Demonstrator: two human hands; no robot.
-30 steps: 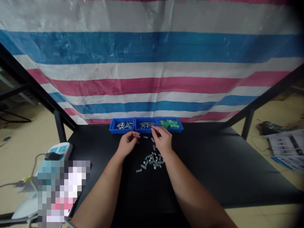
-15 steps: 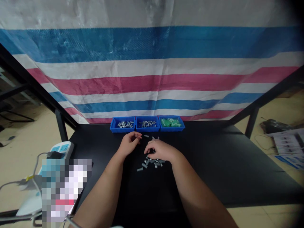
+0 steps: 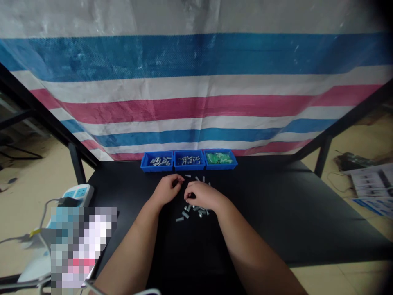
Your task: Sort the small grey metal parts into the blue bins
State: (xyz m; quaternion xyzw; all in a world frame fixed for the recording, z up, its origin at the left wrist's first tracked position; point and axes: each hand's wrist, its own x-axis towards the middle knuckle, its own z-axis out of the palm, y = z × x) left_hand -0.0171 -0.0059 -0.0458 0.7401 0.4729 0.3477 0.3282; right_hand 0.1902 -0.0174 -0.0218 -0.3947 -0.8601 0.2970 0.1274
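Three blue trays [image 3: 188, 169] are lined up along the far edge of the black table [image 3: 270, 213]. Loose grey metal pieces [image 3: 193, 212] are scattered just short of them. Fingers of the left hand [image 3: 167, 189] are curled, tips pressed together; the right hand [image 3: 201, 196] is curled over the pieces, any pinch hidden. Reach to trays is short.

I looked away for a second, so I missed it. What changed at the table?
The right hand moved back from the middle tray and down over the pile of grey metal pieces, fingers curled; whether it holds any is hidden. The left hand and blue trays stayed put.
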